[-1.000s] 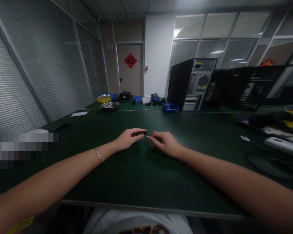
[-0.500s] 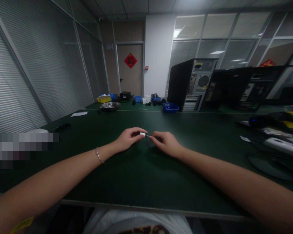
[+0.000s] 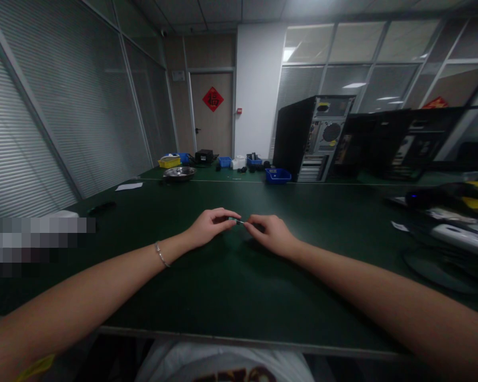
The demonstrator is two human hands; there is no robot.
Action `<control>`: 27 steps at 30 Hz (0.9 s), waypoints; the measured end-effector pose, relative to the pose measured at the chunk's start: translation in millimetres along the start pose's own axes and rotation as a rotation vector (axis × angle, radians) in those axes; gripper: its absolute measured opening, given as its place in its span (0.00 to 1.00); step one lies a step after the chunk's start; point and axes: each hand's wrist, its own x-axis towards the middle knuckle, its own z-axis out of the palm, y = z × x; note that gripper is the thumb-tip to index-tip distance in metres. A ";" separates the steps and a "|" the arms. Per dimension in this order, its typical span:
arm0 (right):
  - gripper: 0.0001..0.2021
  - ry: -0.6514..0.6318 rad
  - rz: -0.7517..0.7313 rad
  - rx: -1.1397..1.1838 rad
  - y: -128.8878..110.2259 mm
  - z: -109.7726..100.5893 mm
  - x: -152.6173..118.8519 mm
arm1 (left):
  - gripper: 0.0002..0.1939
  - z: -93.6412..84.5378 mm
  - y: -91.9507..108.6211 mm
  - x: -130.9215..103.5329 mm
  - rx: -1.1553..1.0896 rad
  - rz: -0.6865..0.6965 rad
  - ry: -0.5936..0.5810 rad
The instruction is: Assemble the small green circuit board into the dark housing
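Observation:
My left hand [image 3: 207, 228], with a bracelet on its wrist, is closed, pinching a small flat piece [image 3: 234, 219] between thumb and forefinger. The piece looks greyish and dark at its right end; its kind is too small to tell. A thin, light stem [image 3: 242, 222] sticks out of it to the right. My right hand [image 3: 276, 236] holds the stem's far end between thumb and fingertips, which hide part of it. Both hands are just above or resting on the green table [image 3: 239, 292], near its middle.
A metal dish [image 3: 179, 173], a yellow tray [image 3: 170, 161] and a blue tray [image 3: 278, 176] stand toward the back. The black computer tower [image 3: 313, 140] rises at back right. Cables and a white power strip [image 3: 464, 239] lie at right, a white paper [image 3: 129, 186] at left.
The small piece has turned between my fingers: its bright white face showed before and now looks greyish and dark. Both hands stay in nearly the same place.

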 end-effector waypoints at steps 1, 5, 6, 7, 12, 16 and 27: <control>0.14 -0.001 0.001 0.000 0.0 0.1 0.1 | 0.16 -0.1 -1.0 0.2 0.011 0.001 0.001; 0.14 -0.015 0.014 -0.012 0.0 1.2 0.9 | 0.15 0.0 -5.0 0.7 0.109 0.040 0.049; 0.14 -0.014 0.017 -0.018 0.1 1.6 1.1 | 0.14 0.2 -5.6 0.8 0.123 0.050 0.058; 0.14 -0.009 0.020 -0.023 0.3 1.9 1.3 | 0.14 0.5 -5.9 0.9 0.123 0.058 0.062; 0.14 -0.006 0.010 -0.016 0.9 1.8 0.9 | 0.14 2.4 -5.2 1.4 -0.056 0.034 0.022; 0.14 -0.022 -0.012 0.016 1.5 1.2 0.6 | 0.16 2.9 -5.5 1.7 -0.243 -0.074 -0.041; 0.14 -0.020 -0.031 0.048 1.7 1.5 -0.3 | 0.17 5.3 1.2 2.3 -0.446 -0.206 -0.024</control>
